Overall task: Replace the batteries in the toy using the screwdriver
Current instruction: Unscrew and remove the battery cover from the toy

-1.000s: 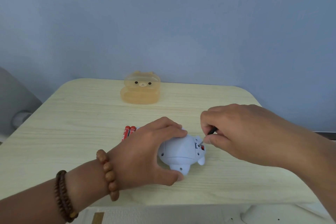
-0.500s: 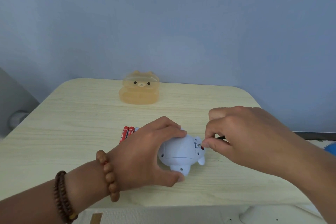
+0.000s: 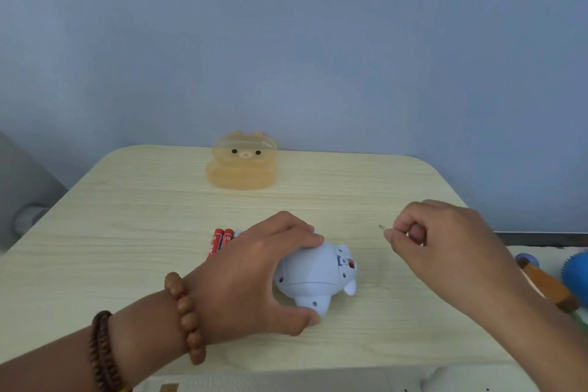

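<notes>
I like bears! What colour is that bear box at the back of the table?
The bear box is see-through orange, clear in the head view.

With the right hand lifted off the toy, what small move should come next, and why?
Probably bring the screwdriver tip in the right hand back down to the toy: its tip hangs clear of the underside, which the left hand steadies.

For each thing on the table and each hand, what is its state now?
Toy: lying on the table, gripped by left hand.
Right hand: closed on the screwdriver, tip off the toy.
Red batteries: lying loose.
Bear box: closed.
</notes>
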